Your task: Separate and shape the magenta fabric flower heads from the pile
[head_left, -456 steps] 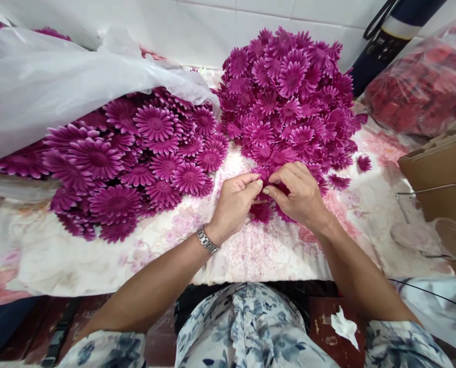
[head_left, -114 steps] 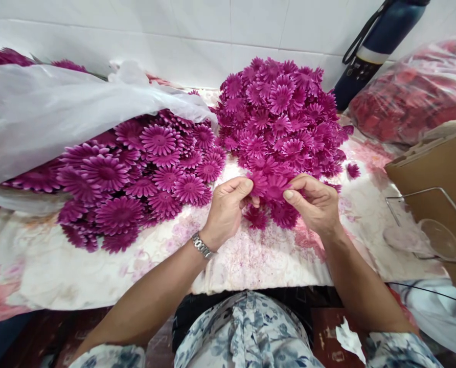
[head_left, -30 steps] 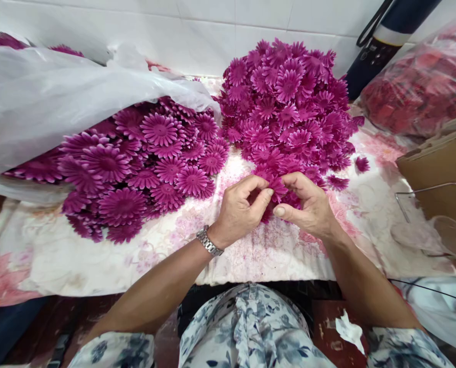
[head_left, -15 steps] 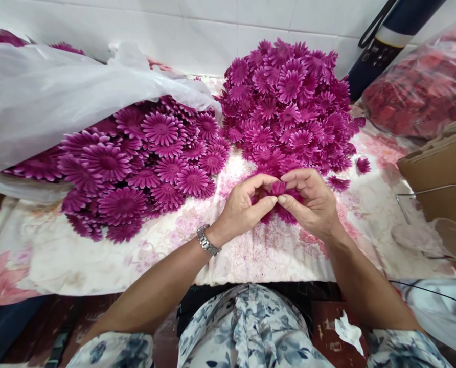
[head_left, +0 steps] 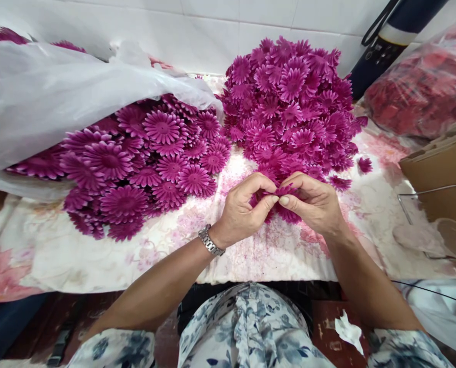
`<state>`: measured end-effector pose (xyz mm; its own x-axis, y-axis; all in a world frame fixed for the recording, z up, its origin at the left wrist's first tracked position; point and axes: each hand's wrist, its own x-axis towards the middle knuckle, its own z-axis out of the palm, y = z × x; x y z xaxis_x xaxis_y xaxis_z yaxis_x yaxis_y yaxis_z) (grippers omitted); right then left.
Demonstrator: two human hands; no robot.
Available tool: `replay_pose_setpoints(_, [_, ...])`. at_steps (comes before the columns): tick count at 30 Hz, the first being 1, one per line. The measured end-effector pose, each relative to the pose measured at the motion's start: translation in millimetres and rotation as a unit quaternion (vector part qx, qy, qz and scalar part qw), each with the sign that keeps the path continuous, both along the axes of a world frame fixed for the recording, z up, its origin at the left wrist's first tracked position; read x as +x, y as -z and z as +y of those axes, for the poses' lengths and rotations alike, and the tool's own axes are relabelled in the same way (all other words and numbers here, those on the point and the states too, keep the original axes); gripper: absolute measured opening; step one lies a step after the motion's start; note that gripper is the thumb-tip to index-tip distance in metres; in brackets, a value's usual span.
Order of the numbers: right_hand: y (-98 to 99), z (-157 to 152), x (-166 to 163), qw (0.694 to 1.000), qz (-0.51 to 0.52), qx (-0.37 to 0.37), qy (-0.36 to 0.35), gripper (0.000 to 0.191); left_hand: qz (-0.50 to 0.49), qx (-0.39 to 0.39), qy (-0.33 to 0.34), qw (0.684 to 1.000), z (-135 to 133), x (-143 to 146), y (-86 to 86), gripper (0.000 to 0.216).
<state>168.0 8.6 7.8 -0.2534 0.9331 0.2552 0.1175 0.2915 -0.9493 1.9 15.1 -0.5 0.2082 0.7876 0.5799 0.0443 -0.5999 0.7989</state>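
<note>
My left hand [head_left: 247,207] and my right hand [head_left: 312,202] meet at the front of the right-hand pile, thumbs and fingers pinched close together. Between them is a small magenta artificial flower [head_left: 285,191], its petals partly hidden by my fingers. Both hands are closed on it. More magenta petals show below and behind the fingers. Just beyond rises a tall heap of magenta artificial flowers [head_left: 289,112]. To the left, larger layered magenta flowers [head_left: 147,168] spill out of a white plastic bag [head_left: 78,87].
A floral tablecloth [head_left: 166,255] dusted with magenta specks covers the table. At the right stand a cardboard box [head_left: 438,168], a wire holder [head_left: 435,191] and a clear bag of red flowers [head_left: 419,92]. A dark blue cylinder [head_left: 392,46] leans by the tiled wall [head_left: 208,30].
My fingers have shifted slightly around the flower, and its petals now lie lower and flatter between my hands. The piles look the same.
</note>
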Motion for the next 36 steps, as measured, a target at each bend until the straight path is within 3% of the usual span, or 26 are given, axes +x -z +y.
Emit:
replay_pose_setpoints(4, [1.0, -0.6, 0.0, 1.0, -0.011, 0.026, 0.012, 0.019, -0.002, -0.053, 0.015, 0.998, -0.3, -0.6, -1.1, 0.009])
replay_pose_setpoints(11, [-0.5, 0.1, -0.5, 0.992, -0.062, 0.111, 0.025, 0.006, -0.004, -0.062, 0.0, 0.998, 0.5, -0.1, -1.6, 0.008])
replay_pose_setpoints(19, [-0.3, -0.1, -1.1, 0.978, -0.154, 0.131, 0.044, 0.006, 0.036, -0.004, -0.023, 0.999, 0.4, -1.2, -1.7, 0.007])
replay_pose_setpoints(26, [-0.7, -1.3, -0.9, 0.979, -0.152, 0.123, 0.057, 0.009, -0.011, -0.081, 0.008, 0.997, 0.6, -3.5, -2.2, 0.019])
replay_pose_setpoints(33, [-1.7, -1.2, -1.6, 0.979, -0.157, 0.114, 0.064, 0.016, -0.026, -0.024, 0.006, 0.999, 2.5, -5.5, 0.8, 0.025])
replay_pose_setpoints(36, [-1.9, -0.5, -1.7, 0.979, -0.155, 0.115, 0.067, 0.021, 0.013, 0.019, 0.003, 1.0, 2.7, -5.3, -1.4, 0.021])
